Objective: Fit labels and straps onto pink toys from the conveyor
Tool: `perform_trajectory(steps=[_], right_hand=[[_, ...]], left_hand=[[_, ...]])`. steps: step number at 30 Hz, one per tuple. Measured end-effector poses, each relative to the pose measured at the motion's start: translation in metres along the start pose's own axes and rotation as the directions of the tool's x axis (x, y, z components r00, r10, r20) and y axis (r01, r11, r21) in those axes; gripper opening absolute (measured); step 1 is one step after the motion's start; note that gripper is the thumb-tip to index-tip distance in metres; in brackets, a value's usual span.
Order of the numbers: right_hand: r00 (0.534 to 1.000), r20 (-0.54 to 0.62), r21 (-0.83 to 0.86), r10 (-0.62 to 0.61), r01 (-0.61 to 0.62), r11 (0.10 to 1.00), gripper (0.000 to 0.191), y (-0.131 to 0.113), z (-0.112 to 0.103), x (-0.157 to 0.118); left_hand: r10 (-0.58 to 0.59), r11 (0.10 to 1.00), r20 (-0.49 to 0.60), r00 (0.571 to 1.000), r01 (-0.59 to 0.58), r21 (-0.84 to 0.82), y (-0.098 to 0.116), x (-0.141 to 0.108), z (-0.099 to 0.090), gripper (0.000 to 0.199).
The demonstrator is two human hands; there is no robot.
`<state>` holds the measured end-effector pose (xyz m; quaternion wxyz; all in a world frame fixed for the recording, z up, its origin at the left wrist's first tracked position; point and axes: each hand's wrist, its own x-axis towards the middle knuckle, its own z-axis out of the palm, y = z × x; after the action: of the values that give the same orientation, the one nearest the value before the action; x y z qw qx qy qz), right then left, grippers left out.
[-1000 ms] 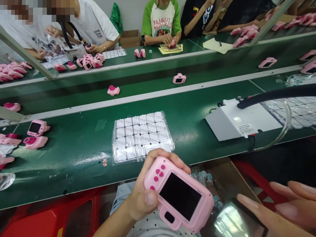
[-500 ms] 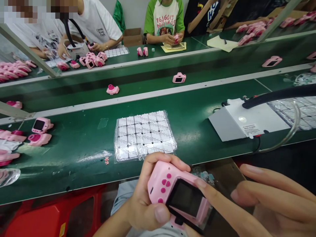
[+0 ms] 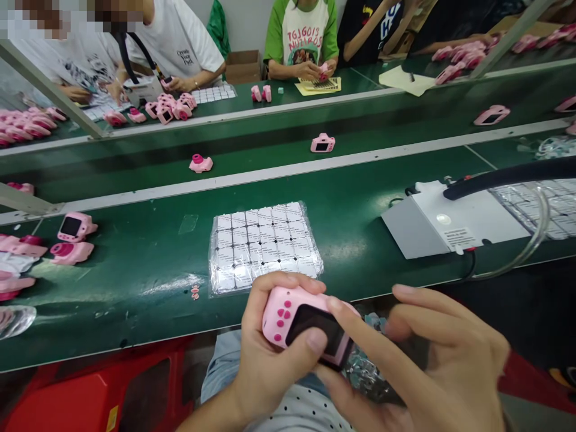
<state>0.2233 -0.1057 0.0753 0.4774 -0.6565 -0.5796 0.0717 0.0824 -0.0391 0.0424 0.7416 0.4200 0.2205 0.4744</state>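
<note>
A pink toy camera with dark pink buttons lies in my left hand, its screen side facing me. My left fingers wrap over its top edge and the thumb presses on the screen. A black-framed screen cover lies over the screen area, with pink showing through near its right end. My right hand has its index finger at the cover's upper edge and its thumb at the lower edge; the other fingers are raised. Whether the cover sits fully flush is hidden by the fingers.
A plastic-wrapped sheet of white squares lies on the green bench. A grey-white device with a black hose stands right. Toy cameras sit left; others lie on the belt. Co-workers sit opposite. A red stool is lower left.
The toy camera has moved left and slightly up in my hands. My left thumb has shifted onto the screen, and the cover's right end lies closer to the body. Belt cameras moved slightly left.
</note>
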Motion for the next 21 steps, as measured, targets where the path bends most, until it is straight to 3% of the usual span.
perform_trajectory(steps=[2, 3, 5, 7, 9, 10, 12, 14, 16, 18, 21], right_hand=[[0.990, 0.077, -0.069, -0.122, 0.128, 0.989, 0.046, 0.007, 0.005, -0.001], [0.988, 0.117, -0.001, -0.100, 0.101, 0.995, 0.054, 0.009, 0.010, -0.002], [0.973, 0.207, 0.303, 0.107, -0.168, 0.938, 0.064, 0.011, 0.022, -0.006], [0.910, 0.282, 0.584, 0.303, -0.413, 0.699, 0.051, 0.011, 0.038, -0.010], [0.845, 0.306, 0.739, 0.439, -0.501, 0.450, 0.026, 0.013, 0.055, -0.009], [0.823, 0.297, 0.771, 0.484, -0.506, 0.387, 0.026, 0.015, 0.062, -0.007], [0.810, 0.272, 0.752, 0.520, -0.516, 0.410, 0.031, 0.019, 0.071, 0.000], [0.831, 0.292, 0.655, 0.474, -0.535, 0.534, 0.026, 0.022, 0.075, 0.009], [0.823, 0.408, 0.566, 0.395, -0.568, 0.598, 0.056, 0.022, 0.075, 0.016], [0.772, 0.541, 0.564, 0.334, -0.627, 0.537, 0.081, 0.021, 0.076, 0.020], [0.724, 0.613, 0.683, 0.316, -0.687, 0.249, 0.060, 0.030, 0.085, 0.019]], left_hand=[[-0.019, 1.000, -0.059, 0.998, 0.020, 0.013, -0.002, 0.002, 0.001, 0.029], [-0.031, 0.999, -0.079, 0.996, 0.032, 0.008, -0.002, 0.004, 0.002, 0.029], [-0.042, 0.999, -0.114, 0.993, 0.040, -0.018, -0.006, 0.004, 0.003, 0.029], [-0.017, 1.000, -0.167, 0.986, 0.013, -0.024, -0.015, 0.003, 0.005, 0.027], [0.029, 1.000, -0.196, 0.980, -0.028, 0.009, -0.027, -0.001, 0.006, 0.022], [0.064, 0.998, -0.198, 0.978, -0.058, 0.036, -0.033, -0.004, 0.005, 0.022], [0.136, 0.989, -0.194, 0.972, -0.123, 0.078, -0.043, -0.007, 0.003, 0.026], [0.160, 0.987, -0.222, 0.962, -0.148, 0.066, -0.046, -0.007, -0.003, 0.029], [0.092, 0.996, -0.274, 0.957, -0.092, 0.010, -0.040, -0.003, -0.010, 0.028], [-0.027, 0.997, -0.305, 0.952, 0.003, -0.080, -0.029, 0.004, -0.020, 0.028], [-0.169, 0.976, -0.330, 0.929, 0.112, -0.184, -0.014, 0.022, -0.038, 0.031]])
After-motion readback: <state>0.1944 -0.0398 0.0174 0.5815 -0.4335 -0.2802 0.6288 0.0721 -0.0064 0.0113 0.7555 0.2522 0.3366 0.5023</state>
